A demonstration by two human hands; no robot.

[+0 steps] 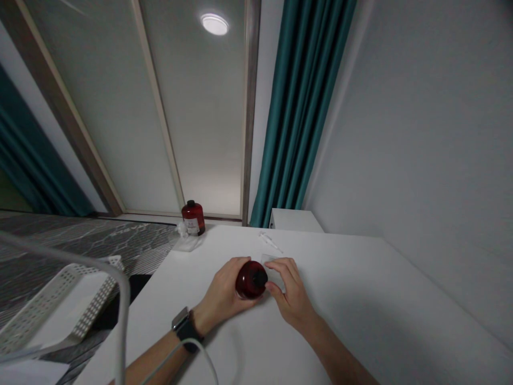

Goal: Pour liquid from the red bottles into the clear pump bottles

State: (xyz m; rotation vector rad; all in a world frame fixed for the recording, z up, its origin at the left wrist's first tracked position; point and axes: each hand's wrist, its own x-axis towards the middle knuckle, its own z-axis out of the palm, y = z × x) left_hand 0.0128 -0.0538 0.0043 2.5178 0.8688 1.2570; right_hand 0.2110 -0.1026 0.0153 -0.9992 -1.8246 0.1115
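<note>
A small dark red bottle (249,280) with a black cap stands on the white table (360,321). My left hand (221,295) is wrapped round its body from the left; a dark watch sits on that wrist. My right hand (289,291) lies just to the right of the bottle, thumb and fingers close to the black cap, the fingers resting on a small clear plastic piece (272,266). Whether the right fingers grip the cap I cannot tell.
A second dark red bottle (193,217) with a label stands at the table's far left corner on a clear bag (186,241). A thin clear dropper (270,241) lies beyond my hands. A white perforated tray (64,302) sits left of the table. Teal curtains hang behind.
</note>
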